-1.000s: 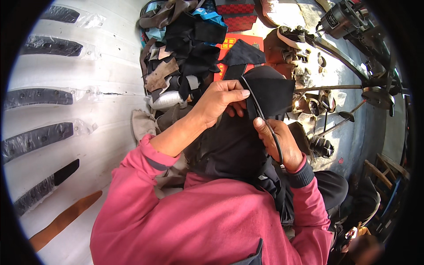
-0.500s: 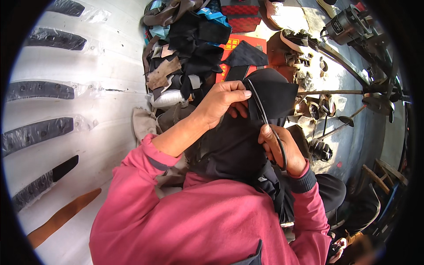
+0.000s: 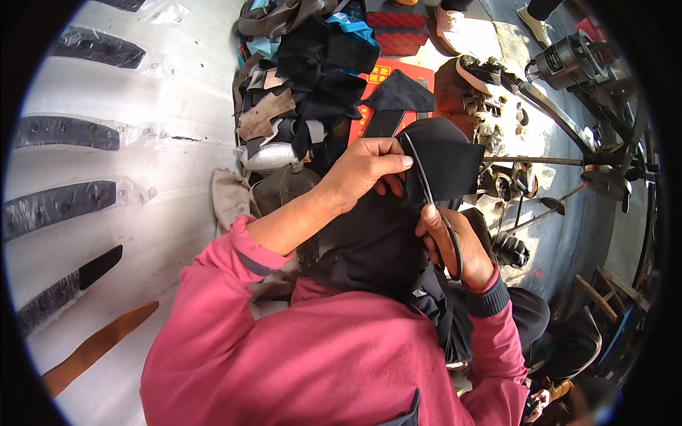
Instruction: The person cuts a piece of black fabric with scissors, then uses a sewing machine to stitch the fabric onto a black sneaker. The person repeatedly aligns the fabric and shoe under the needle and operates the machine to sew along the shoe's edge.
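Observation:
Over my lap, my left hand (image 3: pixel 368 170) pinches the left edge of a piece of black sheet material (image 3: pixel 455 169), thumb on top and fingers curled below. Whether it is leather or cloth, I cannot tell. My right hand (image 3: pixel 460 245) is closed round the dark handles of long metal scissors (image 3: pixel 422 170). Their blades point away from me and lie along the piece, close to my left thumb. One blade shows clearly; the other is largely hidden. Dark cloth covers my lap beneath both hands.
Ahead lie a heap of dark scraps (image 3: pixel 305 96) and a red box (image 3: pixel 426 73) bearing black pieces. A black metal machine stand (image 3: pixel 558 117) and shoes (image 3: pixel 483 74) stand to the right. Dark strips in clear plastic (image 3: pixel 67 133) and a brown strip (image 3: pixel 103 344) line the white surface at left.
My view has shifted slightly, so the far items sit a little lower in the picture. Both hands keep their grip on the black piece and the scissors, with hardly any other movement.

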`<state>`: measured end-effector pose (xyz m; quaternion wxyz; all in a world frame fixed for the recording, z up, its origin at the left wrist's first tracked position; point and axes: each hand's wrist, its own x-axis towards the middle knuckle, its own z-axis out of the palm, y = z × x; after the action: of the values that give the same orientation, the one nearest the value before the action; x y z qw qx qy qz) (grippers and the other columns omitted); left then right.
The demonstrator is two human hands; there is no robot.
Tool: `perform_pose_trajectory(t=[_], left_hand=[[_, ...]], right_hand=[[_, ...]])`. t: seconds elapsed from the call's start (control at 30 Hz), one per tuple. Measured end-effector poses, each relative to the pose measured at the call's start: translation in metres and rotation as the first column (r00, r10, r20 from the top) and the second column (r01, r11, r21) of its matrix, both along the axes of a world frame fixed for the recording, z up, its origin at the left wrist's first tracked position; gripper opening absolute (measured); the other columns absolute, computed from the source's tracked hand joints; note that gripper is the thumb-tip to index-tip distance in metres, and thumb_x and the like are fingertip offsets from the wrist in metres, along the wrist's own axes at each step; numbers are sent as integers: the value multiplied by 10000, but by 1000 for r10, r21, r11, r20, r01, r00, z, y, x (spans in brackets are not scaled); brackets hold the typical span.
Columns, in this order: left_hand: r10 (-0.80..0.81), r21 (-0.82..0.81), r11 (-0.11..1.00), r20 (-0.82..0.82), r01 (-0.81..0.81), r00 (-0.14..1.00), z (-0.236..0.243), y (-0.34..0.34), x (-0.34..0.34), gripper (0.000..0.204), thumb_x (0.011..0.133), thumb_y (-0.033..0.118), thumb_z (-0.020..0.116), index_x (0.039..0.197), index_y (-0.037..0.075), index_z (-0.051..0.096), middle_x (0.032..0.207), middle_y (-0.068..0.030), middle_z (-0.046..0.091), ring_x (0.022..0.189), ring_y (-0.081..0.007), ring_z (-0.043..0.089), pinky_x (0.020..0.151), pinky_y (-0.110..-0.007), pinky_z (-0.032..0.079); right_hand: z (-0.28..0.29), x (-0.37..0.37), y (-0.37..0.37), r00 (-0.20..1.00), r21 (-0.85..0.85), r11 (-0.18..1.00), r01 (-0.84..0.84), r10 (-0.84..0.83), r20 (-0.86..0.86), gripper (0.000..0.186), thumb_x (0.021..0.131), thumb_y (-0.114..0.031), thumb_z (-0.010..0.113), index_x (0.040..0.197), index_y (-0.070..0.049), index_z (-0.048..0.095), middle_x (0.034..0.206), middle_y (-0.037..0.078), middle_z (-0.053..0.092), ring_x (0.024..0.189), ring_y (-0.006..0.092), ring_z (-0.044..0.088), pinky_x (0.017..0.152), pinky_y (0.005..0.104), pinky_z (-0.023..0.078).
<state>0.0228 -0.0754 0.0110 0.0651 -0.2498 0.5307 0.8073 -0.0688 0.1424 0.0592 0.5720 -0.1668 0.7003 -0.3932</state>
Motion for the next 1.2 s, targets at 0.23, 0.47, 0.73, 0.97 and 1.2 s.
perform_pose_trajectory(t=[0.23, 0.47, 0.73, 0.97, 1.2], left_hand=[[0, -4, 1000, -15, 0, 1000, 0, 0, 3, 192, 981, 277, 703, 881, 118, 666, 848, 20, 703, 733, -104, 711, 640, -237, 464], [-2, 21, 1000, -23, 2, 1000, -3, -4, 3, 179, 985, 260, 697, 882, 118, 664, 854, 17, 716, 733, -105, 708, 640, -240, 466], [-17, 22, 1000, -20, 18, 1000, -3, -6, 3, 198, 984, 262, 698, 858, 114, 658, 861, 11, 712, 737, -110, 701, 644, -245, 467], [125, 165, 980, -56, -114, 991, -10, -9, 16, 151, 984, 233, 680, 905, 112, 637, 942, -45, 754, 814, -118, 719, 698, -253, 521], [364, 321, 897, -144, -304, 920, -20, -18, 40, 114, 987, 189, 618, 1034, 87, 600, 1006, -160, 750, 857, -281, 745, 844, -387, 594]], right_hand=[[2, -3, -13, 1000, 30, 999, 30, -30, -1, 710, 1049, -699, 467, 856, -24, 567, 629, -17, 452, 525, 75, 418, 482, 255, 340], [-10, 3, -17, 986, -1, 999, 54, -53, -159, 764, 1018, -734, 508, 703, -39, 550, 608, -36, 408, 583, 82, 375, 503, 300, 313], [-19, 5, -19, 977, -49, 997, 51, -60, -204, 730, 1030, -686, 543, 672, -51, 523, 607, -42, 401, 588, 81, 355, 502, 305, 295], [-8, 0, -15, 996, 21, 996, 83, -83, 20, 763, 977, -755, 563, 800, -14, 608, 595, -49, 437, 532, 60, 424, 471, 257, 340], [-2, -1, -9, 996, -36, 998, 59, -57, 65, 705, 1018, -704, 534, 880, -17, 608, 638, -32, 454, 541, 60, 431, 488, 245, 361]])
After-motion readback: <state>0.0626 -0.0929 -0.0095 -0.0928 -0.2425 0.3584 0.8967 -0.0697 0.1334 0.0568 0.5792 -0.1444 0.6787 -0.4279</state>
